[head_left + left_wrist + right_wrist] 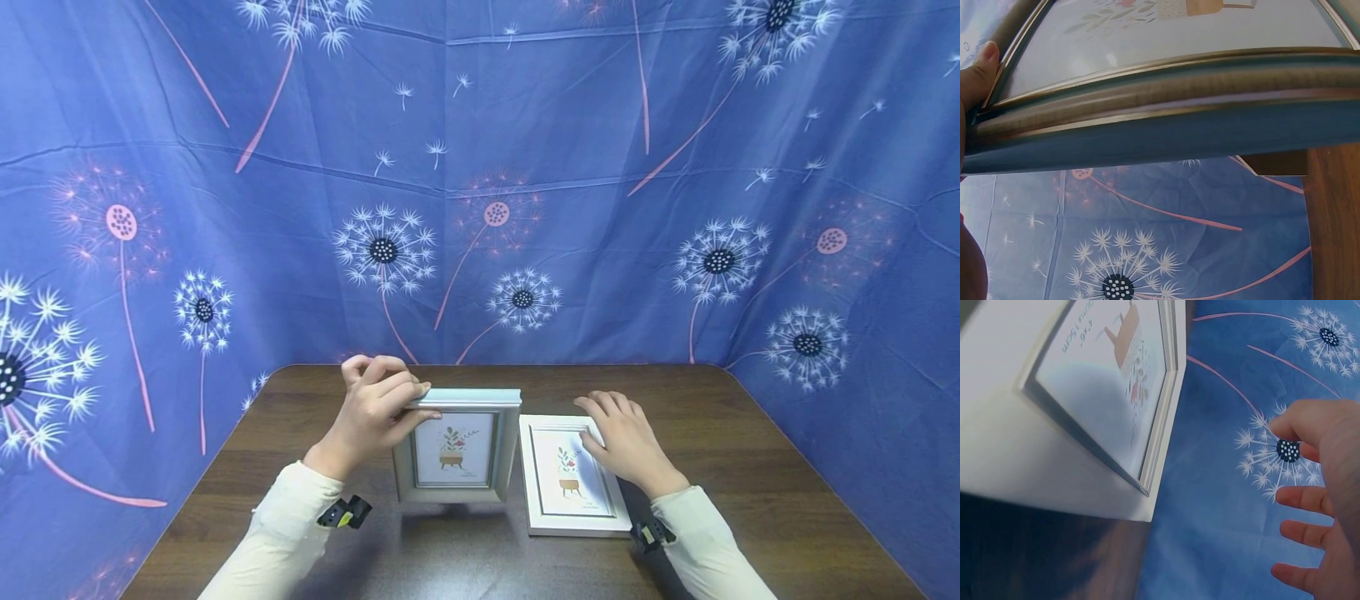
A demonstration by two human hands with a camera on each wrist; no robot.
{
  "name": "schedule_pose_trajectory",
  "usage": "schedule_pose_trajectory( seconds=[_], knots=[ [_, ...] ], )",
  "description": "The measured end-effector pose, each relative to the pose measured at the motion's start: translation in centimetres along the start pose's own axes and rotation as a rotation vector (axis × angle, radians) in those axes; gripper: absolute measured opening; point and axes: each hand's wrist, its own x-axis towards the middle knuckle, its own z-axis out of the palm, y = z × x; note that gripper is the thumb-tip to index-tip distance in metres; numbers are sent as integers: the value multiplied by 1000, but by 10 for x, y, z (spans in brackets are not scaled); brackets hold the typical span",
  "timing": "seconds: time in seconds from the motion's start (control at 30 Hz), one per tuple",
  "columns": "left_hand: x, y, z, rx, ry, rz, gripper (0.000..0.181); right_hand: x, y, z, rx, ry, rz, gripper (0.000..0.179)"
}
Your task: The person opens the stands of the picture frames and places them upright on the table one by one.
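A blue cloth (pixel 450 100) printed with white and pink dandelions hangs behind and to both sides of me. In front of it is my table (pixel 757 450), dark brown wood grain. My cream sleeves (pixel 273 521) come in from the near side. The grey frame (pixel 504 454) stands upright left of the middle; whether its lower edge meets the wood I cannot tell. Just to its right the white frame (pixel 577 523) lies flat on its back, face up. My left hand (pixel 382 404) grips the grey one at its upper left corner, thumb across the front, fingers at the top edge. My right hand (pixel 626 442) is over the white one's far right part, fingers spread and holding nothing; the right wrist view shows it apart from the frame. Each frame shows a print (pixel 452 450) of a potted plant. On each wrist I wear a black strap (pixel 345 512).
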Motion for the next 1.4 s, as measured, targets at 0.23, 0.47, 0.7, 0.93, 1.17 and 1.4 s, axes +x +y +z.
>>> schedule_pose_trajectory(
  seconds=[0.23, 0.47, 0.7, 0.93, 1.17, 1.4],
  knots=[
    [0, -2, 2, -1, -9, -25, 34, 0, -7, -2, 6, 13, -15, 48],
    [-1, -4, 3, -7, -26, -58, 36, -1, -12, -3, 12, 66, -51, 48],
    [-4, -6, 2, -22, -90, -122, 40, -2, -20, -4, 6, 105, -86, 46],
    [-5, -10, 3, -11, -99, -131, 42, -2, -34, -9, 23, 111, -96, 44],
    [-4, -11, 3, -8, -115, -154, 41, -3, -47, -10, 17, 100, -121, 44],
    [-3, -10, 3, -31, -118, -190, 41, -5, -60, -5, 18, 105, -169, 42]
  ],
)
